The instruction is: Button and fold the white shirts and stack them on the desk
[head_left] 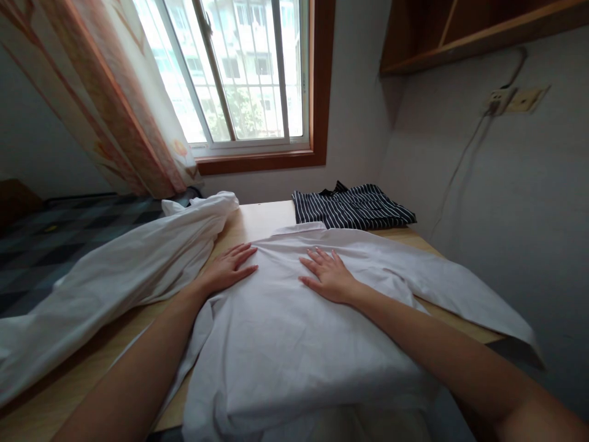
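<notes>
A white shirt (294, 344) lies spread on a light wooden table (262, 218), its collar toward the window and one sleeve stretched out to the right, past the table's edge. My left hand (230, 266) rests flat near the shirt's left shoulder, fingers apart. On the upper middle of the shirt, my right hand (327, 274) is pressed flat with its fingers spread. Neither hand grips anything. The shirt's lower edge hangs over the near side of the table.
Another white garment (151, 258) lies along the table's left side. A folded black striped shirt (352, 207) sits at the back right. Beyond are a checkered bed (78, 239), a curtain and a window; a cord (460, 161) hangs on the right wall below a wooden shelf.
</notes>
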`<move>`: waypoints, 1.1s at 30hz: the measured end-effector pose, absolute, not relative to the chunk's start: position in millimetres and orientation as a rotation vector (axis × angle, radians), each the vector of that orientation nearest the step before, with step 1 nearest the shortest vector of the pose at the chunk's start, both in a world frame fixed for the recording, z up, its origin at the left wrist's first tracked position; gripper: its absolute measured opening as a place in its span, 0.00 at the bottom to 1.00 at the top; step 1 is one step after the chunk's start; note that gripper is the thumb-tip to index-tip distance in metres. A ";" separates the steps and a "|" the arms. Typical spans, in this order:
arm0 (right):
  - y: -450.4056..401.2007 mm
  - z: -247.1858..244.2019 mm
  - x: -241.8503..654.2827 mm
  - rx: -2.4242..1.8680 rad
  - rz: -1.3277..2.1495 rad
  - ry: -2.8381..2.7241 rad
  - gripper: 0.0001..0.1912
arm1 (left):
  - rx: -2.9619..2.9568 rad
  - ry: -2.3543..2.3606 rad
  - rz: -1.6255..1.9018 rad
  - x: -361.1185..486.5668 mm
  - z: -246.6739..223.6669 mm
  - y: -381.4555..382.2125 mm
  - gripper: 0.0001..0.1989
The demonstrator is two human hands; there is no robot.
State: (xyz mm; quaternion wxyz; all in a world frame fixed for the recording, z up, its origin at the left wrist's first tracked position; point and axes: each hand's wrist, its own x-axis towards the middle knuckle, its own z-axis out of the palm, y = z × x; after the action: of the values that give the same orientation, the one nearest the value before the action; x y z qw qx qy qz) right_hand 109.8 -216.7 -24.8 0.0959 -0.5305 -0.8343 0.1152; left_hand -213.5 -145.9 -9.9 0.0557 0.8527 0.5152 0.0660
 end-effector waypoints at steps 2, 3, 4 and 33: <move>-214.0 -24.9 113.5 -1.597 0.334 -2.449 0.34 | 2.596 1.553 0.203 -213.4 -10.2 -145.3 0.42; -212.1 -25.2 115.3 -1.624 0.331 -2.432 0.34 | 2.598 1.550 0.205 -213.6 -10.6 -144.9 0.42; -209.8 -25.6 117.3 -1.659 0.328 -2.411 0.34 | 2.601 1.547 0.205 -213.9 -11.0 -144.6 0.42; -160.2 -42.7 161.8 -1.920 0.103 -2.127 0.26 | 2.770 1.454 0.094 -143.8 20.0 -163.4 0.28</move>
State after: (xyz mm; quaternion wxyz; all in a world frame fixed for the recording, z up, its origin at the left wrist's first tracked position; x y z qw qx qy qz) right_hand 161.8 -160.2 -42.7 0.1366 -0.6633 -0.7349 0.0354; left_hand -143.8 -163.4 20.0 0.0059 0.8850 0.4645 0.0299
